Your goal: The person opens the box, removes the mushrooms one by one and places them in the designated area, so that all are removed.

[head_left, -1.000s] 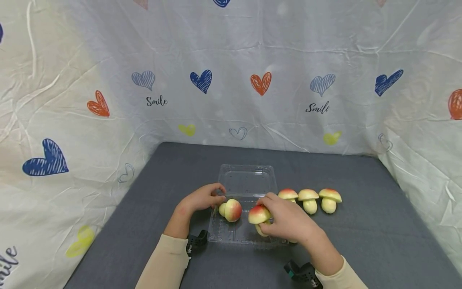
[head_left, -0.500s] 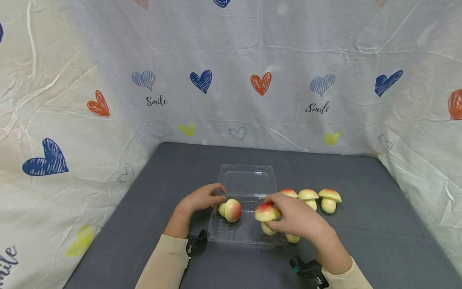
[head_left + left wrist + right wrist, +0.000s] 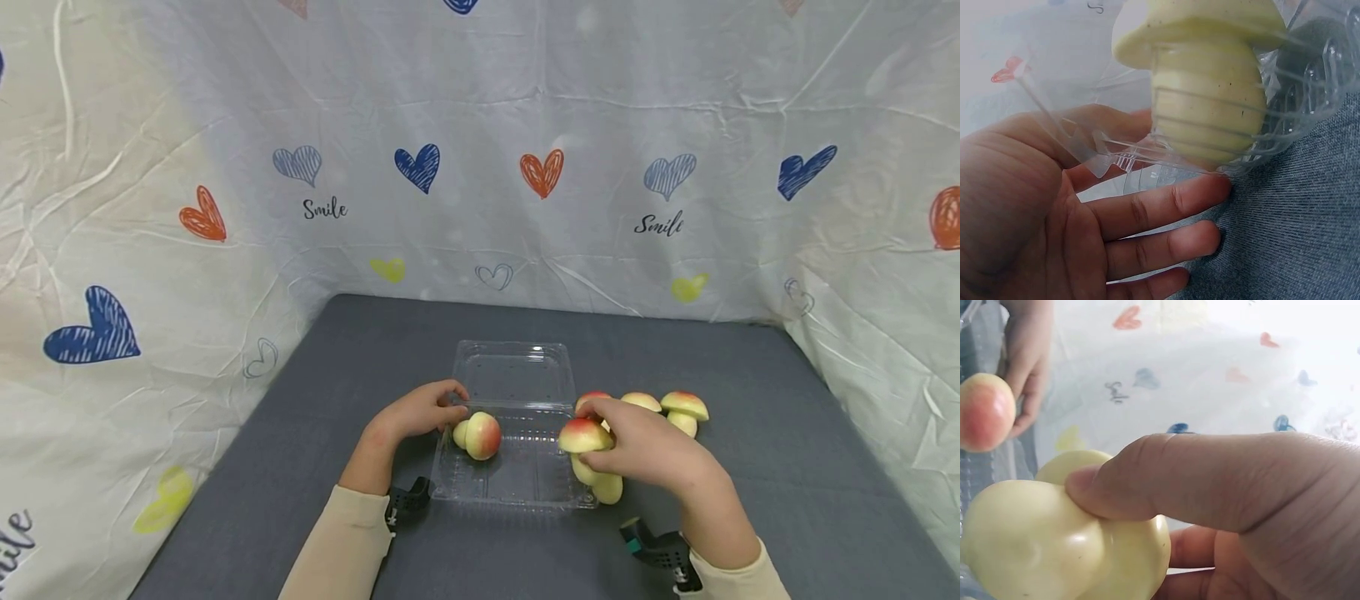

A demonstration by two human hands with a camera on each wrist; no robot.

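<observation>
My left hand grips the left rim of a clear plastic clamshell box, thumb and fingers at its edge. Just inside that rim lies a toy mushroom on its side, its pale stem showing through the wall in the left wrist view. Over the box's right edge, my right hand pinches another mushroom with a red-and-yellow cap, cap up. The thumb presses on its pale surface in the right wrist view. The far fingers are partly hidden behind it.
Directly below the held mushroom, another pale stem shows at the box's right front corner. Behind the right hand stand more mushrooms in a row, partly covered by it. The box's lid lies open toward the back of the dark table.
My right hand has moved right with its mushroom, from over the box's inside to its right edge. The left hand and the box have stayed in place.
</observation>
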